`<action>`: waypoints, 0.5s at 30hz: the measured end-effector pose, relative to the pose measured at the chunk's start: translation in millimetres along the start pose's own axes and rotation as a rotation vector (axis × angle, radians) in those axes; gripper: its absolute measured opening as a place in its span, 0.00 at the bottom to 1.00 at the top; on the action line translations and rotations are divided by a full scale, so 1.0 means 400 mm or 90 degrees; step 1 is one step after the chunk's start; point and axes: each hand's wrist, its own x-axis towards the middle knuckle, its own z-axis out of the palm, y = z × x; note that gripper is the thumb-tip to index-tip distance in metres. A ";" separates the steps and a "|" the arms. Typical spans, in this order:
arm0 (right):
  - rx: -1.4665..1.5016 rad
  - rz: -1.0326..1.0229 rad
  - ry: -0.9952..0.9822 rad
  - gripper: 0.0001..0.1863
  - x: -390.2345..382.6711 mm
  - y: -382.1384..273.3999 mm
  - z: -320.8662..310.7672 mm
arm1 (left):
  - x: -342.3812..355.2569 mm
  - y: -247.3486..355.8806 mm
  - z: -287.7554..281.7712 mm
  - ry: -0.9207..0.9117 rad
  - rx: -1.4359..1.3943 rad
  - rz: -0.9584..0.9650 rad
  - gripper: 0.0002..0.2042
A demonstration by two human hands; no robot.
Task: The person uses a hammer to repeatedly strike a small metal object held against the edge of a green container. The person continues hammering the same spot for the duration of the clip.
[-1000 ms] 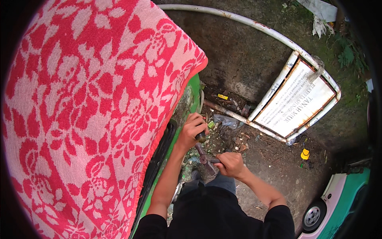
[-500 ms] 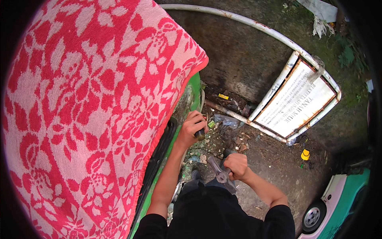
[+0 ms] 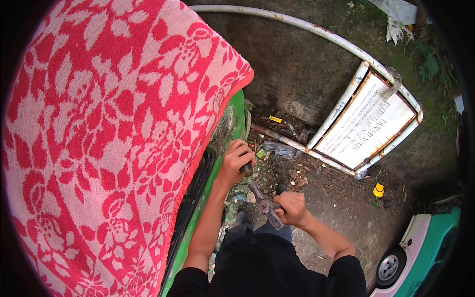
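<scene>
My left hand is closed around a short dark-handled tool, its butt end pointing toward me. The tool's far end is hard to make out against the green vehicle body, so I cannot tell its kind. In my right hand, a hammer with a worn metal head is gripped by its handle. One end of the hammer head points toward the butt of the dark handle, with a gap between them. A red and pink floral blanket covers the vehicle's top on the left.
Ahead to the right leans a white, rusty pipe frame with a signboard. Plastic scraps, leaves and rubble litter the ground by the vehicle. A yellow object lies to the right, and a small green and pink vehicle stands at lower right.
The hammer has moved up and left, its head now nearer the dark handle and tilted differently. My left hand keeps its grip almost in place. The view has shifted slightly.
</scene>
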 end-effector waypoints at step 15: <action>0.010 -0.022 -0.022 0.21 0.007 0.010 -0.016 | 0.046 -0.009 -0.023 -0.074 -0.004 0.025 0.09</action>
